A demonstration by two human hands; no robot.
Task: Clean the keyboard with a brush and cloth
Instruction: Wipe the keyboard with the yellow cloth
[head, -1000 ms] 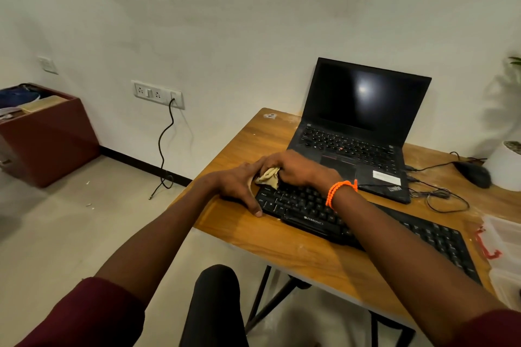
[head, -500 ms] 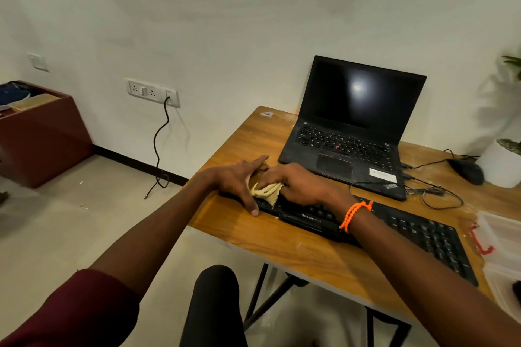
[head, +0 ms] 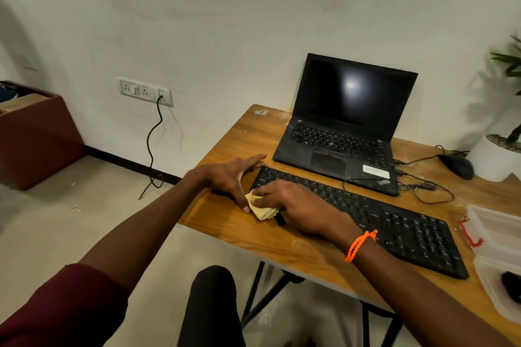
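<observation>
The black keyboard [head: 366, 214] lies on the wooden counter [head: 225, 222], in front of an open laptop [head: 344, 132]. The right hand [head: 298, 205] presses a folded yellow cloth [head: 260, 205] against the keyboard's near left corner, fingers closed over it. The left hand [head: 228, 175] rests spread flat at the keyboard's left end, bracing it.

My maroon sleeves [head: 53, 307] are pushed up past the elbows, an orange beaded bracelet [head: 359, 245] circles my right wrist, and my trousers [head: 211, 307] are black.
</observation>
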